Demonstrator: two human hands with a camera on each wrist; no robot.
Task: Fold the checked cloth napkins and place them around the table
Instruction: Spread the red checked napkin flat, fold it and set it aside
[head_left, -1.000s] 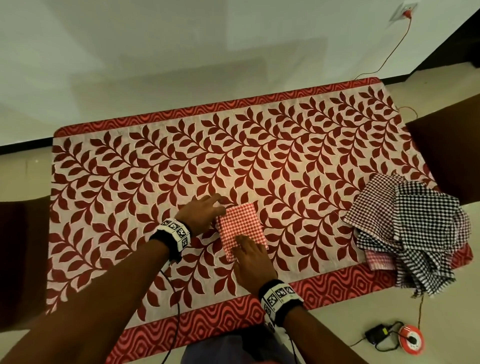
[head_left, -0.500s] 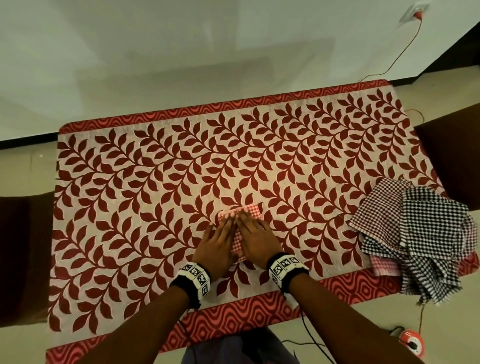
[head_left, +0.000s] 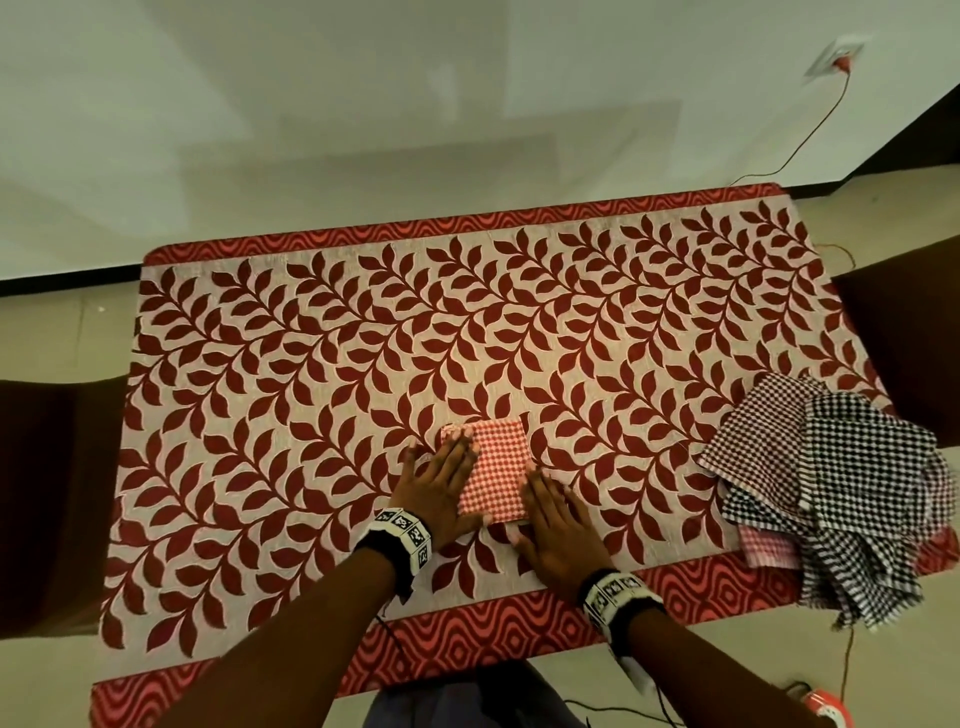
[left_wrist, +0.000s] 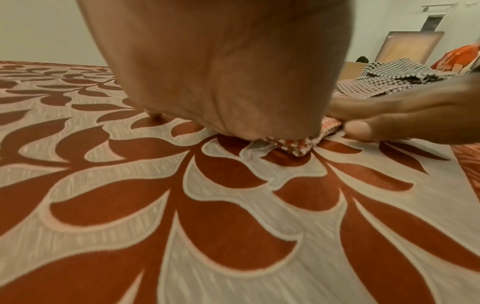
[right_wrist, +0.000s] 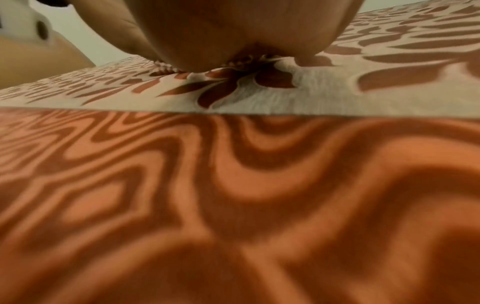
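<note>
A folded red-and-white checked napkin (head_left: 496, 470) lies flat on the leaf-patterned tablecloth (head_left: 291, 395), near the front middle. My left hand (head_left: 441, 480) lies flat with straight fingers on the napkin's left edge. Flat beside the napkin's right edge is my right hand (head_left: 553, 530), its thumb at the near corner. In the left wrist view the napkin's corner (left_wrist: 298, 147) shows under my palm (left_wrist: 221, 67), with my right hand (left_wrist: 405, 121) beyond it. A heap of unfolded checked napkins (head_left: 852, 483) sits at the table's right front.
The heap overhangs the table's right front corner. Dark chairs stand at the left end (head_left: 57, 499) and right end (head_left: 904, 332). A red cable (head_left: 810, 135) runs to a wall socket. Floor cables and a red reel (head_left: 826, 712) lie at the lower right.
Both hands lay together on top of the napkin half a second ago. They have slid apart to its left and right sides, and the napkin's checked face now shows between them.
</note>
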